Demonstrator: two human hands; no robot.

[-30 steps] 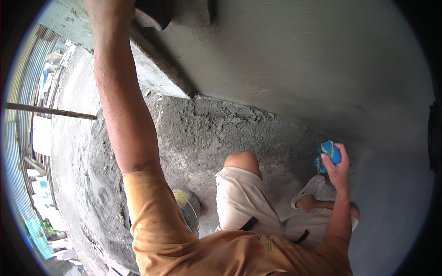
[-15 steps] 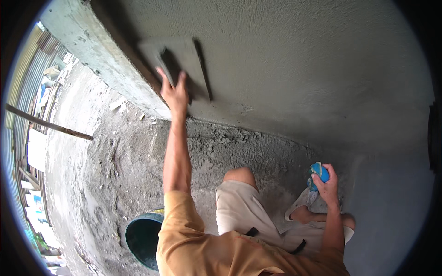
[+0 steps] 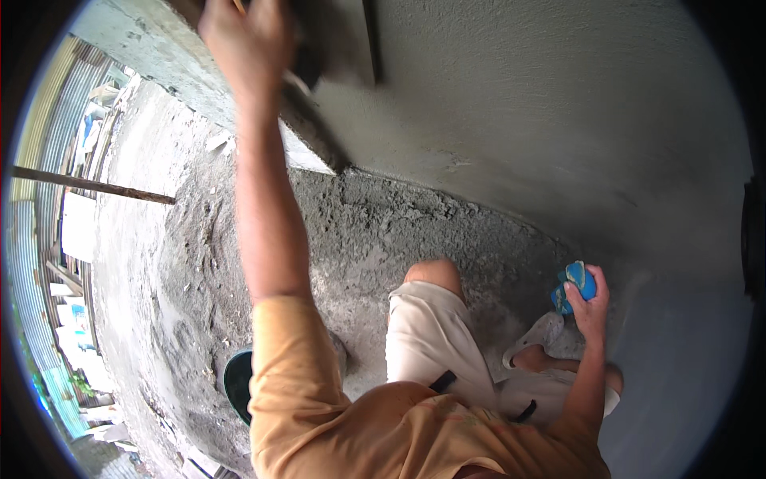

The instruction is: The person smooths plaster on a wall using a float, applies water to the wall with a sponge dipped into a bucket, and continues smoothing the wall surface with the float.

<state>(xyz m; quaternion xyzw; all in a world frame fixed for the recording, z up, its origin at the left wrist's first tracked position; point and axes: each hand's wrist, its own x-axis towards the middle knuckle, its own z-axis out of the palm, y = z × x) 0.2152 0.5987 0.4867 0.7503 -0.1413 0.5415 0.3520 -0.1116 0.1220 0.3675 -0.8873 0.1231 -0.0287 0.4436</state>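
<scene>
At the top, my left hand point(image 3: 251, 48) is closed round the handle of a flat plastering float point(image 3: 339, 36); motion smears the hand, and the picture's upper edge cuts off part of the float. The float lies against the grey plastered wall point(image 3: 511, 104), close to its left corner edge. Lower right, the fingers of my right hand point(image 3: 593, 311) are wrapped round a blue sponge point(image 3: 582, 281) streaked with pale mortar. That hand is held above my foot, away from the wall.
Lumpy mortar point(image 3: 399, 199) lies along the foot of the wall. A dark bucket point(image 3: 238, 385) stands by my left side, partly hidden by my sleeve. A wooden pole point(image 3: 96, 185) juts in from the left, near corrugated metal sheets point(image 3: 60, 104).
My left hand has swept the float upward along the wall, toward the picture's upper edge. The right hand still grips the sponge and appears slightly farther right and higher.
</scene>
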